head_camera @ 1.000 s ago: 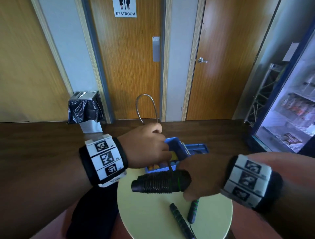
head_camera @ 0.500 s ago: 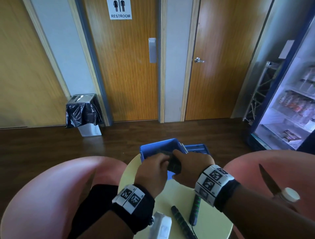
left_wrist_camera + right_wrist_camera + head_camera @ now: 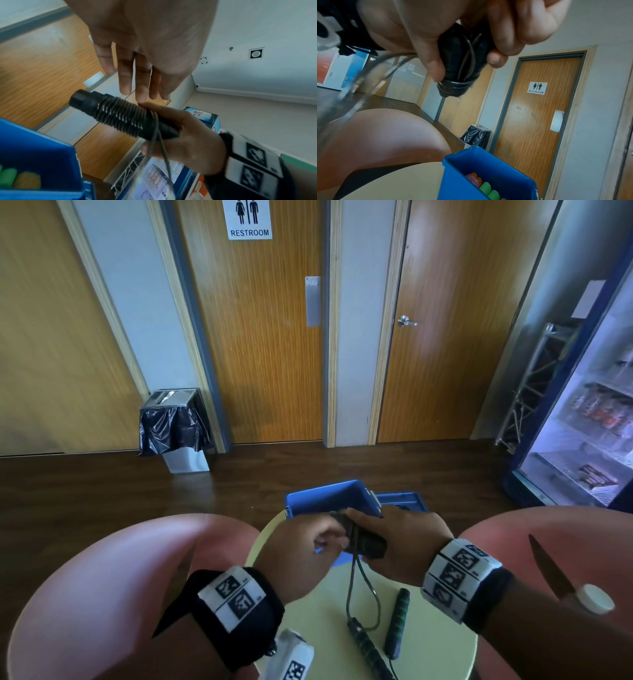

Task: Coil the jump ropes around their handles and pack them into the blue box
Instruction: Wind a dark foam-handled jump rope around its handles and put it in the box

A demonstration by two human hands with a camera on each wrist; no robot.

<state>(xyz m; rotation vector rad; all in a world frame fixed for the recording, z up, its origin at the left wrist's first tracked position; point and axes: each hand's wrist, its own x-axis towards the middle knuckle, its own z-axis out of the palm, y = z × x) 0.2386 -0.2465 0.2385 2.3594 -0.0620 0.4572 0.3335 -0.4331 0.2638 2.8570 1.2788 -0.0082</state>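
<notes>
My right hand grips a pair of black handles wound with grey rope, just in front of the blue box. In the left wrist view the coiled bundle sticks out of the right hand, and a loose rope loop hangs from it. My left hand hovers over the bundle with its fingers straight, holding nothing. The loop trails down to the table. A second rope's two black handles lie uncoiled on the table.
The box stands open at the far edge of a small round yellow table, with green and orange items inside. Pink chairs flank the table. A bin and a fridge stand beyond.
Both hands have come down from mid-air to the box. The left hand has let go of the raised rope loop, which now hangs to the table.
</notes>
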